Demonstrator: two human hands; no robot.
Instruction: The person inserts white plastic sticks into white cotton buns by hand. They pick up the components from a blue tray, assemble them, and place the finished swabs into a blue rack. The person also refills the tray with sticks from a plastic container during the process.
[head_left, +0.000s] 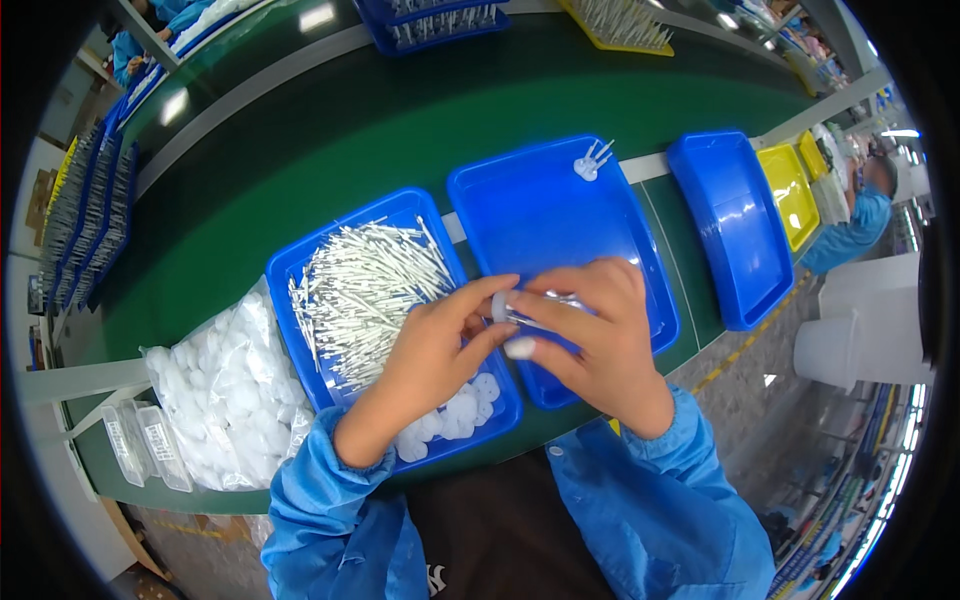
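Observation:
My left hand (425, 345) pinches a small white plastic disc (499, 307) on its edge, between thumb and fingers. Facing it, my right hand (610, 335) is closed around several thin rods (535, 318), their ends against the disc; its fingers partly hide them. Both hands meet over the near left part of a blue tray (545, 215). At that tray's far right corner rests a white disc with several rods standing in it (592, 162). Left of it, a second blue tray (277, 275) holds a heap of thin white rods (370, 290) and loose white discs (460, 412) near me.
A clear bag of white discs (235, 385) and clear plastic boxes (150, 447) lie at left. An upturned-looking blue tray (730, 230) and a yellow tray (790, 190) stand right. Rod-filled trays (430, 30) sit beyond the green surface (290, 150). A co-worker (860, 220) is at far right.

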